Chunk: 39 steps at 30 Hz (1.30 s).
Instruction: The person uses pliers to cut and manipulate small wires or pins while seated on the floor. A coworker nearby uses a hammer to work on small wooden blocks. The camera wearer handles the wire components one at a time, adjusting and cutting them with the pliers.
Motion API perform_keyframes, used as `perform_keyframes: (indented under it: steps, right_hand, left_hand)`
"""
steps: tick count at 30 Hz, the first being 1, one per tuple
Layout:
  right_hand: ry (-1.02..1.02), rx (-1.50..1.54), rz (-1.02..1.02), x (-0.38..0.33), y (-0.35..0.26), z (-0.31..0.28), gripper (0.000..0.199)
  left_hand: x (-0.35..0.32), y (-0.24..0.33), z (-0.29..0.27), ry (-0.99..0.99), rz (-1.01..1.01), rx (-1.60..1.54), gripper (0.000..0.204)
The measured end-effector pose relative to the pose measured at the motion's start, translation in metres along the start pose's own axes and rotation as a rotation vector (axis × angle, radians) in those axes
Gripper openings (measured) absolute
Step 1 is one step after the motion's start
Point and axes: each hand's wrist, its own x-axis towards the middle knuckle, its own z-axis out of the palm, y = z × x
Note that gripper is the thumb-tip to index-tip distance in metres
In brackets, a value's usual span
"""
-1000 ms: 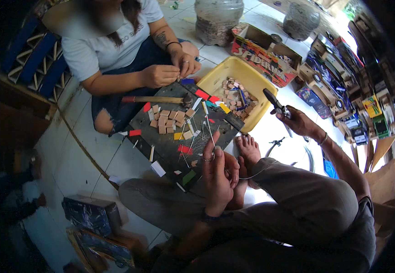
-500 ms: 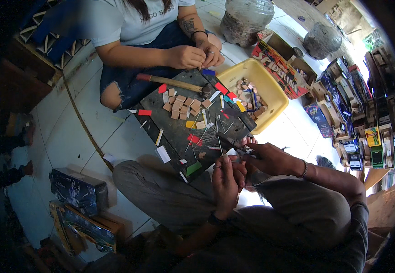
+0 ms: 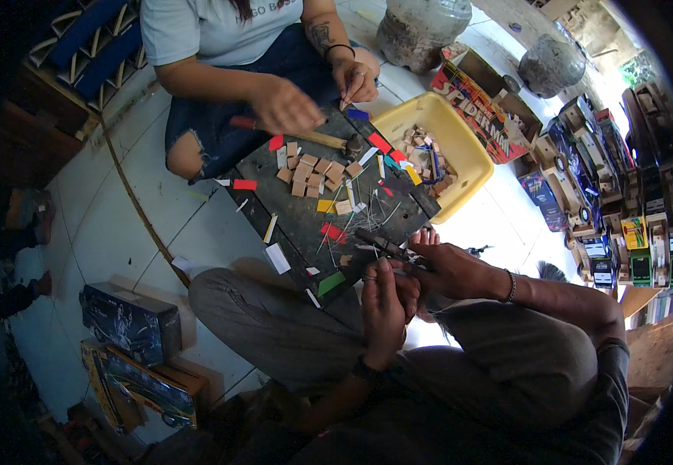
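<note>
Above my lap, close to the near right edge of a dark low work board (image 3: pixel 247 159), my two hands work side by side. In my right hand (image 3: pixel 456 271) is a pair of dark pliers (image 3: pixel 383 245), its jaws pointing left over the board. My left hand (image 3: pixel 384 306) is pinched just below the pliers, with a thin wire in its fingers; a fine strand shows near my right wrist. Several thin metal wires (image 3: pixel 335 249) lie loose on the board. Beyond them stand small wooden blocks (image 3: pixel 299 188) in a cluster, among coloured scraps such as a green piece (image 3: pixel 331 284).
A co-worker sits across the board, one blurred hand (image 3: pixel 286 108) over a hammer (image 3: pixel 325 140). A yellow basin (image 3: pixel 472 167) with blocks stands at the right, beside a printed carton (image 3: pixel 480 105). Wooden toy vehicles (image 3: pixel 576 182) are stacked far right; boxes (image 3: pixel 131 322) lie on the left floor.
The thin wire that stood up from my left fingertips no longer shows there. My pliers have shifted slightly left. The co-worker's hands have parted, one moving left over the hammer.
</note>
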Motion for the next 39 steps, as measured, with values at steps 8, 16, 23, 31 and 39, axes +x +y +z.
perform_keyframes:
  steps: [8, 16, 23, 31, 39]
  right_hand:
    - [0.042, -0.017, -0.078, 0.003, 0.005, 0.004, 0.034]
    - [-0.073, -0.050, -0.038, 0.008, 0.014, 0.007, 0.042]
    - [-0.153, -0.104, 0.039, 0.020, 0.023, 0.015, 0.053]
    - [-0.229, -0.095, 0.124, 0.039, 0.036, 0.023, 0.061]
    - [0.078, -0.371, 0.200, 0.043, 0.032, 0.045, 0.058]
  left_hand:
    - [0.002, 0.000, -0.002, 0.001, -0.024, -0.012, 0.030]
    - [0.001, -0.003, -0.003, 0.003, -0.026, -0.033, 0.028]
    - [-0.001, -0.005, 0.001, 0.070, -0.061, -0.065, 0.029]
    - [-0.002, -0.009, 0.002, 0.096, -0.049, -0.028, 0.029]
    - [-0.002, -0.013, 0.004, 0.159, -0.014, -0.091, 0.030]
